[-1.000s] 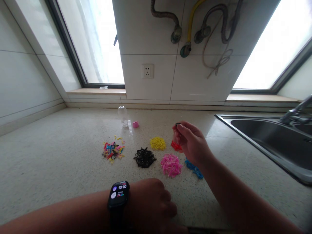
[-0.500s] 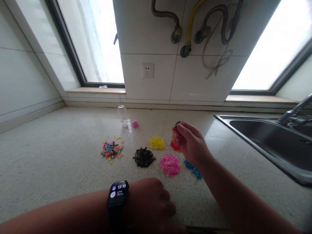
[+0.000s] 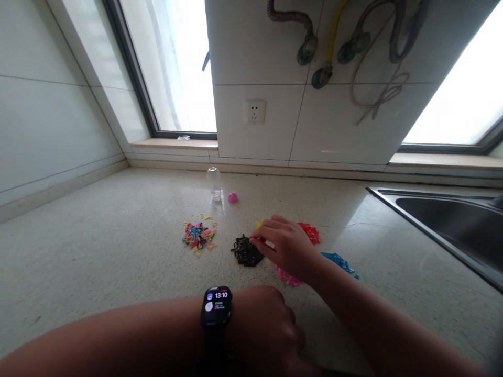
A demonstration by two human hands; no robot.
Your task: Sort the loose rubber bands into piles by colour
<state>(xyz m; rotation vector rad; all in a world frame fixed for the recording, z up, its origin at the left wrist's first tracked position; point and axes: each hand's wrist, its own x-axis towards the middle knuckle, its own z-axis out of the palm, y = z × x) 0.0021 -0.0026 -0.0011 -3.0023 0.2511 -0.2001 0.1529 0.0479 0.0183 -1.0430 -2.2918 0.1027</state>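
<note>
Pale speckled stone worktop (image 3: 98, 235), set against a white tiled wall (image 3: 263, 57) bearing a square white socket (image 3: 255, 112), a yellow pipe (image 3: 332, 39) and a grey-brown corrugated hose (image 3: 293, 17). Bright dark-framed window (image 3: 176, 68) at rear left. Stainless steel sink (image 3: 387, 201) recessed at right. Toward the rear, left of centre: clear round-ended plastic bottle (image 3: 214, 183), standing narrow end down, with a small rounded pink cap-like piece (image 3: 233, 198) just beside, apart. Nearer, at left: loose heap of small mixed-colour bands (image 3: 199, 235). To the right of the heap, apart: compact pile of glossy black bands (image 3: 245, 252), located at the fingertips of the right hand (image 3: 288, 243). Right hand: back upward, thumb and index fingertips close together at the right edge of the black pile; cannot tell whether pinching a band. Mostly hidden behind the fingers: pile of yellow bands (image 3: 259, 224). Beyond the knuckles: pile of red bands (image 3: 310, 233). Partly covered by the right hand: pile of bright pink bands (image 3: 288, 276). Beside the right forearm: pile of blue bands (image 3: 340, 264). Left hand (image 3: 263, 324): back upward, fingers curled, in the foreground; cannot tell whether holding anything. On the left wrist: black rectangular smartwatch (image 3: 217, 306), display lit, reading 13:10.
</note>
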